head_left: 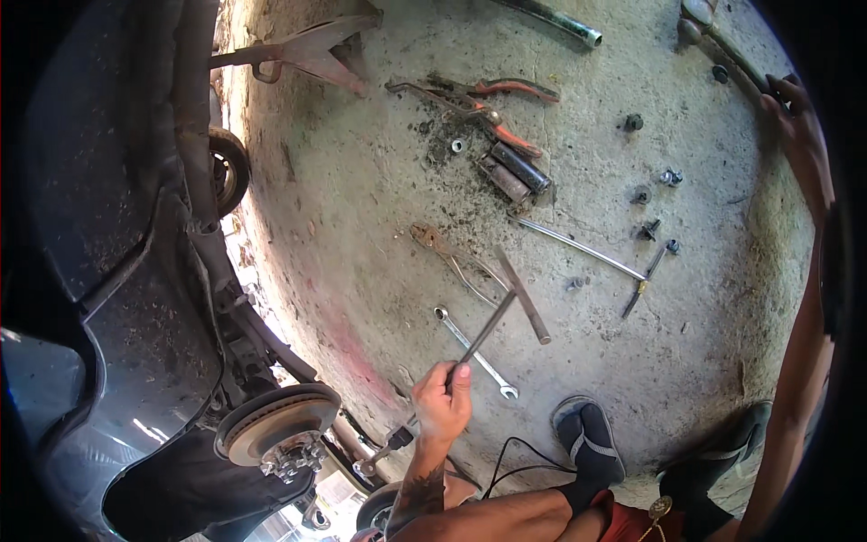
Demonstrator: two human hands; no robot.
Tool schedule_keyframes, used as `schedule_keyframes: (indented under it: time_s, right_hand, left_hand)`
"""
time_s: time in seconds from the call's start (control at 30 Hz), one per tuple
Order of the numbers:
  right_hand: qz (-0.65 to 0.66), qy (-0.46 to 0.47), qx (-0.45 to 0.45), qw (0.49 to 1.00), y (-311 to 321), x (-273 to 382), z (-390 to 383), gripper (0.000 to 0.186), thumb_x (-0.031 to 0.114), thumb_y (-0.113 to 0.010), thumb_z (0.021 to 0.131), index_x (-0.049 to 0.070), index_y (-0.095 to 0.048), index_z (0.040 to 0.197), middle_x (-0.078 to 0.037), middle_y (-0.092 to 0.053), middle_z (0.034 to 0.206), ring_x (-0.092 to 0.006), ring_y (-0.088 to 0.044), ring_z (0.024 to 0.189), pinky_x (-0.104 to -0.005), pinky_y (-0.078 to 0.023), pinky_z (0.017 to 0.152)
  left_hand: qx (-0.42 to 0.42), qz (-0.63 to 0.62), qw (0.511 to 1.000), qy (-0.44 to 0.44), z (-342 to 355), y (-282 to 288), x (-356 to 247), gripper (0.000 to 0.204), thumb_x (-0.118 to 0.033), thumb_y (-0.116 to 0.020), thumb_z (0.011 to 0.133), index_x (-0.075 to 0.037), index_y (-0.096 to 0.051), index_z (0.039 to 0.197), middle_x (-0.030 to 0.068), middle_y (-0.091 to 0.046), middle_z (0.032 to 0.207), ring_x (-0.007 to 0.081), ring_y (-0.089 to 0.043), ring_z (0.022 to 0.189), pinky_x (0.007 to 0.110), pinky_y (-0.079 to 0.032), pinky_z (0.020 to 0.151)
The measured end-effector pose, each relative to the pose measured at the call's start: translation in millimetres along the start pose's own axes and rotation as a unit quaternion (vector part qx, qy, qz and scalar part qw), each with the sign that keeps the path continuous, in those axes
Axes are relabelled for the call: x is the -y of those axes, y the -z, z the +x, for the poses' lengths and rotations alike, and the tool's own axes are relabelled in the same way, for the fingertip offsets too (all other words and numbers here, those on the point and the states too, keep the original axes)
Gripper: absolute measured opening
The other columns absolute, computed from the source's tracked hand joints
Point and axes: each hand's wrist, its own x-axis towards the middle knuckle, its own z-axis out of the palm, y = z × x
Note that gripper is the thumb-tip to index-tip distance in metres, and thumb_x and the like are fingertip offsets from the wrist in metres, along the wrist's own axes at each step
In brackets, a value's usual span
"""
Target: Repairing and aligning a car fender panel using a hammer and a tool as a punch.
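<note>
My left hand [442,402], fingers wrapped round the shaft, holds a T-handle wrench [488,332]. Its crossbar points up and away over the floor. The lower end, with a dark joint [398,439], reaches down beside the brake disc [280,425] of a raised vehicle. At the far right, my right hand [799,135] is closed on the handle end of a hammer [736,56], its fingers partly dark against the rim. A combination wrench [476,354] lies on the floor just beyond my left hand, and rusty-jawed pliers [452,257] lie past it, partly behind the T-handle.
Another T-shaped wrench [587,248] lies mid-floor, near several loose bolts [670,178]. Farther off are red-handled pliers [515,137], two short cylinders [515,172], a pipe [560,23] and a stand [316,54]. The vehicle fills the left; a black cable [524,470] runs near my foot.
</note>
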Motion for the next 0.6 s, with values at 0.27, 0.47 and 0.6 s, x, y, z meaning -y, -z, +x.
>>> schedule_keyframes:
  time_s: [0.27, 0.47, 0.6]
  right_hand:
    - [-0.091, -0.057, 0.015, 0.994, 48, -3, 2, 0.037, 0.022, -0.059, 0.088, -0.001, -0.054, 0.117, -0.010, -0.056, 0.099, -0.0194, -0.055, 0.087, -0.0278, -0.044, 0.078]
    - [0.098, 0.166, -0.131, 0.972, -22, 168, -25, 0.035, 0.019, -0.063, 0.084, 0.007, -0.058, 0.117, -0.009, -0.059, 0.117, -0.0218, -0.059, 0.100, -0.0412, -0.048, 0.089]
    - [0.440, 0.333, -0.002, 0.834, -48, 322, -43, 0.037, 0.011, -0.060, 0.081, 0.002, -0.057, 0.116, -0.017, -0.059, 0.113, -0.0296, -0.057, 0.105, -0.0393, -0.047, 0.090]
  left_hand:
    - [-0.202, -0.013, 0.978, -0.051, 3, 48, -34, 0.029, -0.024, -0.057, 0.090, 0.004, -0.060, 0.086, 0.0055, -0.059, 0.069, 0.0119, -0.052, 0.061, 0.025, -0.041, 0.055]
    - [-0.355, 0.012, 0.933, -0.059, -18, 89, -24, 0.041, -0.032, -0.053, 0.093, 0.007, -0.058, 0.081, 0.0046, -0.052, 0.060, 0.0090, -0.045, 0.053, 0.024, -0.033, 0.048]
    - [-0.362, -0.064, 0.929, 0.040, -41, 87, -21, 0.039, -0.031, -0.053, 0.093, 0.005, -0.056, 0.079, 0.0007, -0.045, 0.057, 0.0060, -0.039, 0.051, 0.022, -0.027, 0.046]
